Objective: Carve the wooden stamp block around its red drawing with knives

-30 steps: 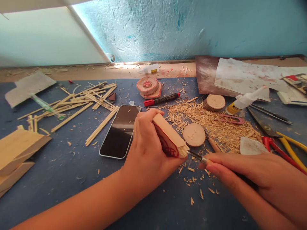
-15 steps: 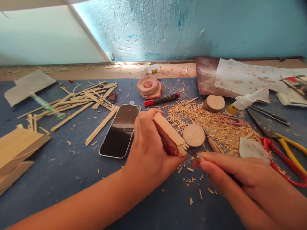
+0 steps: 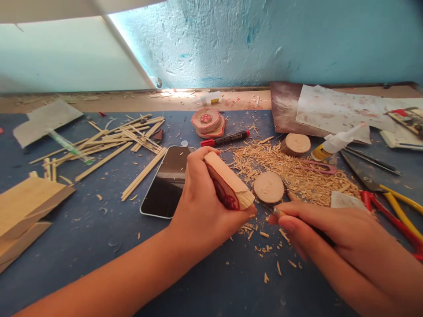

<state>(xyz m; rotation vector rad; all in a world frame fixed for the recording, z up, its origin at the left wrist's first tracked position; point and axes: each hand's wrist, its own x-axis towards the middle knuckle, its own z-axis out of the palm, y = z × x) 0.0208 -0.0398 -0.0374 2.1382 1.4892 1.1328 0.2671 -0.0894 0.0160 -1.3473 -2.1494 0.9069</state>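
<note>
My left hand (image 3: 201, 198) is wrapped round a wooden block (image 3: 229, 178), held at a tilt above the table, with red marker lines on its face. The block's near right end is cut at a slant. In my right hand (image 3: 330, 242) is a carving knife (image 3: 273, 211), gripped near its metal collar; its blade points left, just off the block's cut end, and most of the handle is hidden by the fingers. A round wood slice (image 3: 268, 187) lies just beyond the blade. Under the hands, small wood chips (image 3: 262, 248) are scattered on the blue table.
A phone (image 3: 165, 185) lies left of my left hand, beside thin wooden sticks (image 3: 102, 143). Shavings (image 3: 297, 176) spread behind the right hand, near a glue bottle (image 3: 335, 143) and red-and-yellow-handled snips (image 3: 393, 207). A marker (image 3: 224, 138) and painted wood slices (image 3: 206, 121) sit farther back.
The splintered chip at the block's end has come away, leaving a smoother slanted face. The knife blade has moved slightly away from the block. The view has shifted a little.
</note>
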